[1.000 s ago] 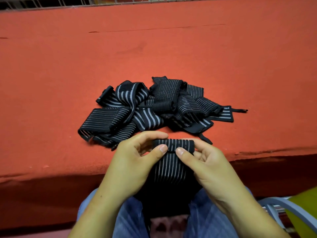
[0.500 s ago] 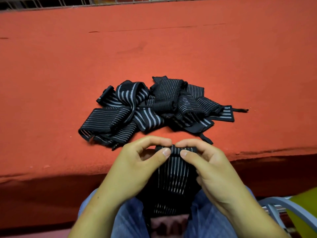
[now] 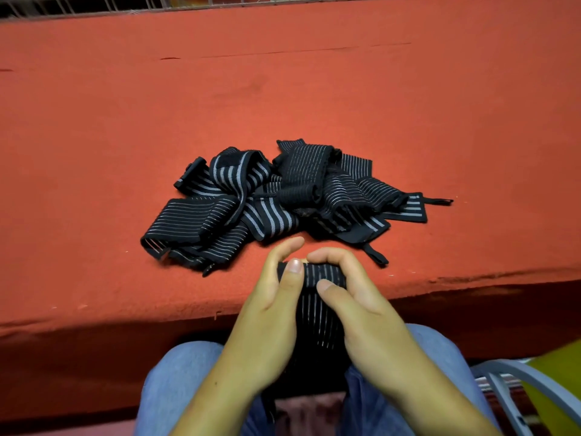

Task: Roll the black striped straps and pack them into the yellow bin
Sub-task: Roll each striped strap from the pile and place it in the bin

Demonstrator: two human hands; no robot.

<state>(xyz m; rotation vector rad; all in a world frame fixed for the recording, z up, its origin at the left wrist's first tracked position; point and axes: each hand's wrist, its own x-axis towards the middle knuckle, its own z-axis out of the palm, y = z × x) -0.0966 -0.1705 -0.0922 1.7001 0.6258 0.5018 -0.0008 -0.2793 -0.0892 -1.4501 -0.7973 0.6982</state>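
Note:
Both hands hold one black striped strap [image 3: 317, 306] at the table's near edge. My left hand [image 3: 270, 313] grips the rolled top end from the left, thumb on top. My right hand [image 3: 361, 306] curls over the same roll from the right, thumb pressed on its front. The strap's loose tail hangs down between my knees. A heap of several more black striped straps [image 3: 283, 202] lies on the red table just beyond my fingers. A corner of the yellow bin [image 3: 556, 382] shows at the lower right.
The red felt-covered table [image 3: 283, 89] stretches wide around the heap. A wire grid [image 3: 94, 4] runs along its far edge. A grey chair frame [image 3: 515, 376] stands at the lower right, beside the yellow bin.
The rolled end of the strap has grown thicker as my fingers turned it over. My hands have closed tighter around it; the heap has not moved.

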